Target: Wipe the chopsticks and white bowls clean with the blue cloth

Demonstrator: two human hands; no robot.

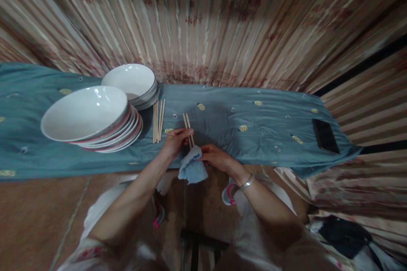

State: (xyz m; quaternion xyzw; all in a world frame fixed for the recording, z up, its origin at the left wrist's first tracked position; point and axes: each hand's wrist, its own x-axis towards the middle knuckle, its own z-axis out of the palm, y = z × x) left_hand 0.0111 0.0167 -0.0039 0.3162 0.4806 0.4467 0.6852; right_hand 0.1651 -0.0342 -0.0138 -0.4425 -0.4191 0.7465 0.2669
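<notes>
My left hand pinches a pair of light wooden chopsticks near their middle, their upper ends pointing away from me. A blue cloth is wrapped around the lower part of the pair, so those ends are hidden. My right hand grips that cloth with closed fingers and wears a silver bracelet at the wrist. Both hands are over the front edge of the table. To the left of them, several more chopsticks lie side by side on the tablecloth.
Two stacks stand at the left: large white bowls with red rims in front, and white dark-rimmed bowls behind. A black phone lies at the table's right end. A patterned curtain hangs along the back.
</notes>
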